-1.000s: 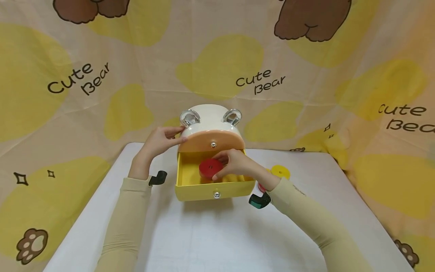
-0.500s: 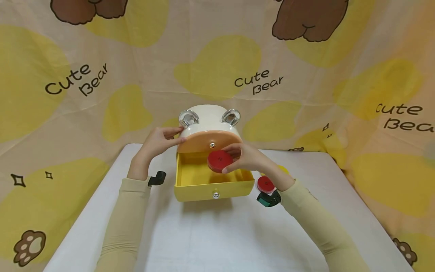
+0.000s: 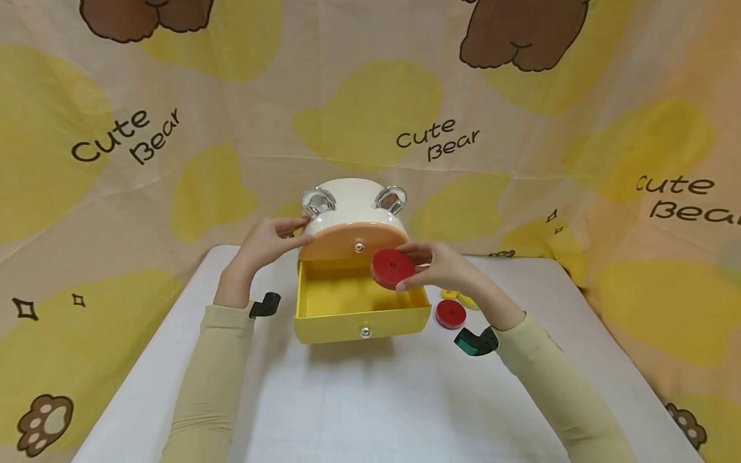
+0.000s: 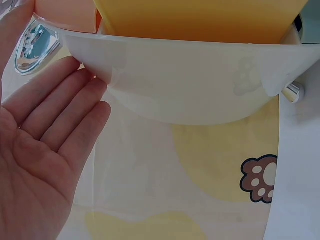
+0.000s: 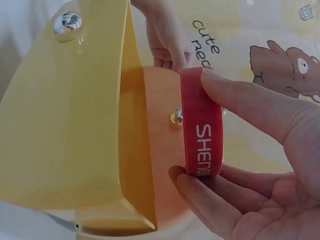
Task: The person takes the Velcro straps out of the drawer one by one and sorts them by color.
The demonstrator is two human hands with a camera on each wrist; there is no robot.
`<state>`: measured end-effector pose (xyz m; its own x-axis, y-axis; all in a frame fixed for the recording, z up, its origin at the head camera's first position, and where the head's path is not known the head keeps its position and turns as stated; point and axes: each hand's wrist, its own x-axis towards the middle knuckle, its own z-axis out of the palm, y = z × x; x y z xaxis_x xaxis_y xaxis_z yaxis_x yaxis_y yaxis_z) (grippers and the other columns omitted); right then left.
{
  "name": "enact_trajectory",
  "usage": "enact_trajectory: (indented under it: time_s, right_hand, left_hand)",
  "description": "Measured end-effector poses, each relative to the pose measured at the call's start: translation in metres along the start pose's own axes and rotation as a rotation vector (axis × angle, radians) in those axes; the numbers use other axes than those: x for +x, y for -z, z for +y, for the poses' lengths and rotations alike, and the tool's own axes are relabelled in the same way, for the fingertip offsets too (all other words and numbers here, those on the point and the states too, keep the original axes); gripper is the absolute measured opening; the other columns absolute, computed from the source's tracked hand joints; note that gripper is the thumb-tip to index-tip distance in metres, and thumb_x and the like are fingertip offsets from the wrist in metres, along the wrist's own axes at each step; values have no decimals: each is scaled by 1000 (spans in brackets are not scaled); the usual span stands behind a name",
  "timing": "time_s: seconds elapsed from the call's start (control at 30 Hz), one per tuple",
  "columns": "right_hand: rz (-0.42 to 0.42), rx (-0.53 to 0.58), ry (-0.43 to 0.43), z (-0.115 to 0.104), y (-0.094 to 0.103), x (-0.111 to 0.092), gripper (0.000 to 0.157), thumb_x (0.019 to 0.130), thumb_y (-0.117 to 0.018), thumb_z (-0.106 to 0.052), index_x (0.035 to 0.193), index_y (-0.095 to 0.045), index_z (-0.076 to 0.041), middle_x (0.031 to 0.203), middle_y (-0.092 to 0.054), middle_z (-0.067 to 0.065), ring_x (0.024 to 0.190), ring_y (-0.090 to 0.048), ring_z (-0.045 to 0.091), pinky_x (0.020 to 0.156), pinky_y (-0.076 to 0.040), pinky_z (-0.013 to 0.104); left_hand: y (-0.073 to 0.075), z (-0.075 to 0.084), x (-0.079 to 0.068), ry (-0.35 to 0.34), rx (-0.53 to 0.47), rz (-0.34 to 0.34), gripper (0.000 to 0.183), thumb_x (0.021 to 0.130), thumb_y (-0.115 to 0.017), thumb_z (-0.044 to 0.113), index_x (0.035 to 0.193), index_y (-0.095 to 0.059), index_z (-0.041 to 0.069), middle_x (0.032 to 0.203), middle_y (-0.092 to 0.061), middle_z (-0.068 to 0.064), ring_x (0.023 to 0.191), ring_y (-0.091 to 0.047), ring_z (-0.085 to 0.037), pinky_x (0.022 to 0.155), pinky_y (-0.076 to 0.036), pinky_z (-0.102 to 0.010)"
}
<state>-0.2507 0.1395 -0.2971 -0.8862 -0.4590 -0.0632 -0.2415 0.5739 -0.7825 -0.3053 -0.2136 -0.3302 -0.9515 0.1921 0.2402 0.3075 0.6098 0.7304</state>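
Observation:
My right hand (image 3: 448, 267) pinches a roll of red ribbon (image 5: 202, 125) between thumb and fingertips; white letters run along its edge. In the head view the red ribbon roll overlaps the right part of the pulled-out yellow drawer (image 3: 330, 326). This drawer belongs to a small white cabinet (image 3: 356, 199) with silver ears and a closed orange upper drawer (image 3: 332, 243) with a round silver knob. My left hand (image 4: 50, 140) touches the cabinet's left side near the ear with straight fingertips, its thumb at the orange front's edge.
A second red ribbon roll (image 3: 450, 314) lies on the white table (image 3: 347, 411) right of the drawer. Behind it are yellow rolls (image 3: 448, 294), partly hidden by my right forearm. A printed cloth (image 3: 347, 96) hangs behind the cabinet.
My right hand has lifted the red ribbon roll up from inside the yellow drawer and moved it to the right. My left hand stays at the cabinet's side.

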Motion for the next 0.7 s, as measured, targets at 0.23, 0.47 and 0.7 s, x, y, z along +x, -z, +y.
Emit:
enact_trajectory:
  time_s: [0.23, 0.47, 0.7]
  right_hand:
    - [34, -17, 18, 9, 9, -12, 69, 70, -84, -30, 131, -55, -16, 125, -62, 4, 115, -57, 25, 89, -54, 35]
    - [45, 19, 29, 19, 16, -19, 67, 72, -84, -28, 132, -55, -16, 125, -62, 7, 113, -58, 27, 85, -56, 36]
    - [77, 11, 12, 29, 24, -26, 66, 71, -84, -31, 130, -56, -17, 123, -62, 6, 112, -58, 27, 84, -56, 36]
  left_hand:
    - [0, 2, 0, -1, 7, -2, 62, 75, -73, 56, 127, -62, 25, 133, -59, -1, 114, -60, -29, 96, -49, -45]
    - [1, 1, 0, 4, 7, -10, 63, 75, -72, 57, 129, -61, 25, 134, -57, -2, 117, -59, -29, 96, -49, -45]
    - [1, 1, -1, 12, 2, -11, 64, 74, -72, 58, 128, -61, 26, 134, -57, -1, 117, -59, -28, 96, -49, -45]
